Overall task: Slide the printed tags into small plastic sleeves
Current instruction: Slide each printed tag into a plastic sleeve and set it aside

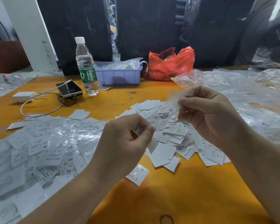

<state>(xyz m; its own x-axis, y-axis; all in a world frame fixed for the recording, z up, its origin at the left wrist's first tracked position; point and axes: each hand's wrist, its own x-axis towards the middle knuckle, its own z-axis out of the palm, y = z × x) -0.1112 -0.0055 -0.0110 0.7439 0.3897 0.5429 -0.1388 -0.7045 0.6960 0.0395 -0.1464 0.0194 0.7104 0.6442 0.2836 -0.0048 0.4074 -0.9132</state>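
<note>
Head view: you're looking down over both hands, raised above the orange table [176, 196].
Left hand: your left hand [120, 143] has its fingers curled, thumb and forefinger pinching a printed tag [137, 130].
Tag look: white, flat, rectangular, black print; "XS" reads upside down to you.
Tag heading: mostly hidden behind your fingers, so its long axis cannot be told.
Right hand: your right hand [207, 112] has its fingers curled, pinching a small plastic sleeve [176, 101].
Sleeve look: thin, clear, crinkled film, blurred; it sticks out leftward from your fingertips.
Gap: tag and sleeve are near each other but apart.
Loose tags: a heap of white tags [173, 143] lies on the table under and between your hands.
Sleeved pile: glossy bagged tags [44, 152] spread at left, sizes M, XS, S, L showing.
Far side: a water bottle [86, 67], a lilac tray [120, 76], a red bag [170, 63].
</note>
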